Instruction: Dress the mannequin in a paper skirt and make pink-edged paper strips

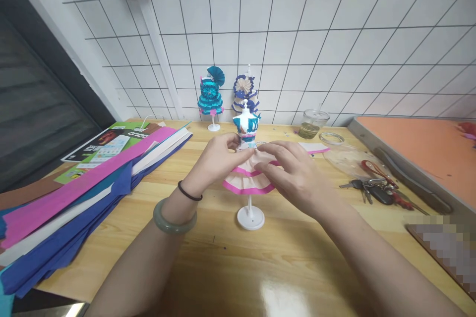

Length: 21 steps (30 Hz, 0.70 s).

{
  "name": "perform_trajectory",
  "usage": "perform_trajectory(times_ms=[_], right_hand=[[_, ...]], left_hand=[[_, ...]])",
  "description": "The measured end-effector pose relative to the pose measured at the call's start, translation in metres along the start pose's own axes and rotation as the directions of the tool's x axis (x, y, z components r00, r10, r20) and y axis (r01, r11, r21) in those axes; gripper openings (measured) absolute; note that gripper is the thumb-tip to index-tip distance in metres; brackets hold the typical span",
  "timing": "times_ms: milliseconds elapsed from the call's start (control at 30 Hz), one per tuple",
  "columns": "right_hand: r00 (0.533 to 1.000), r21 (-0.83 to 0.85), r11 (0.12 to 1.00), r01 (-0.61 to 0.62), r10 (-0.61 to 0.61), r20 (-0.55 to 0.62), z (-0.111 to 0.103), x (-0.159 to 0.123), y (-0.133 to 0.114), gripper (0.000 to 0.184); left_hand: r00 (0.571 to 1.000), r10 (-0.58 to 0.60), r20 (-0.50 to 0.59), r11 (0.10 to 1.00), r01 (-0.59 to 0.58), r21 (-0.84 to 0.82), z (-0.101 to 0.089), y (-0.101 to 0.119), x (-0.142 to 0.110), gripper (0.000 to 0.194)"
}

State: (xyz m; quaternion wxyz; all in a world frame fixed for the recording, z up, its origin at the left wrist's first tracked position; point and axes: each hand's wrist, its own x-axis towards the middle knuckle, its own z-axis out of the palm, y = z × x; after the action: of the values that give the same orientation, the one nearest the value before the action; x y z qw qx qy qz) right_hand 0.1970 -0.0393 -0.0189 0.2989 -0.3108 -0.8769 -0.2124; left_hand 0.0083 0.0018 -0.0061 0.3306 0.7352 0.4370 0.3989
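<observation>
In the middle of the head view stands a small white dress-form stand [251, 218], upright on its round base. It wears a teal-and-white bodice [247, 125] and a two-tier cream paper skirt [241, 182] with pink trim. At the left of the waist, my left hand [219, 158] closes on the skirt's top, thumb in front and other fingers partly hidden behind. From the right, my right hand [293, 171] curves its fingers around the skirt, fingertips at the waist and upper tier. Both hands partly cover the upper tier.
Behind stand a teal-dressed form [210, 96] and a cream-and-navy one [244, 88]. Coloured paper sheets [89, 183] lie left on the wooden table [208, 267]. At right are a cup [310, 126], tape roll [331, 138], keys [368, 188] and an orange-surfaced tray [416, 153].
</observation>
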Motion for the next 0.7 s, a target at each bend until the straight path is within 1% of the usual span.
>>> perform_trajectory(times_ms=[67, 133, 233, 300, 367, 433, 567, 700], right_hand=[[1.000, 0.021, 1.000, 0.002, -0.001, -0.028, 0.0016, -0.0005, 0.0015, 0.017], [0.996, 0.056, 0.998, -0.012, 0.017, -0.083, 0.0026, -0.0005, 0.0021, 0.014], [0.983, 0.139, 0.988, -0.073, 0.095, -0.160, 0.0030, -0.0001, 0.0014, 0.012], [0.972, 0.198, 0.973, -0.116, 0.153, -0.181, 0.0034, 0.0002, 0.0005, 0.013], [0.968, 0.218, 0.967, -0.132, 0.173, -0.181, 0.0042, 0.0003, -0.0002, 0.016], [0.977, 0.177, 0.979, -0.103, 0.133, -0.166, 0.0055, 0.0004, -0.0006, 0.019], [0.993, 0.017, 1.000, -0.002, 0.004, -0.120, 0.0077, 0.0008, -0.0028, 0.022], [0.987, -0.067, 0.997, 0.031, -0.041, -0.158, 0.0065, 0.0008, -0.0070, 0.017]], left_hand=[[1.000, -0.008, 0.003, 1.000, 0.008, -0.011, 0.0000, 0.0001, -0.0002, 0.028], [1.000, -0.011, 0.011, 1.000, 0.011, -0.023, -0.0004, 0.0004, -0.0004, 0.029], [1.000, 0.001, 0.025, 0.999, 0.000, -0.049, -0.0010, 0.0004, -0.0007, 0.030], [1.000, 0.014, 0.026, 0.998, -0.012, -0.059, -0.0010, -0.0003, -0.0008, 0.031], [1.000, 0.018, 0.021, 0.998, -0.017, -0.057, -0.0006, -0.0012, -0.0008, 0.031], [1.000, 0.011, 0.018, 0.999, -0.010, -0.050, 0.0001, -0.0018, -0.0009, 0.030], [1.000, -0.010, 0.000, 0.999, 0.010, -0.038, 0.0024, -0.0007, -0.0013, 0.026], [1.000, -0.017, 0.004, 0.998, 0.017, -0.057, 0.0056, 0.0025, -0.0022, 0.024]])
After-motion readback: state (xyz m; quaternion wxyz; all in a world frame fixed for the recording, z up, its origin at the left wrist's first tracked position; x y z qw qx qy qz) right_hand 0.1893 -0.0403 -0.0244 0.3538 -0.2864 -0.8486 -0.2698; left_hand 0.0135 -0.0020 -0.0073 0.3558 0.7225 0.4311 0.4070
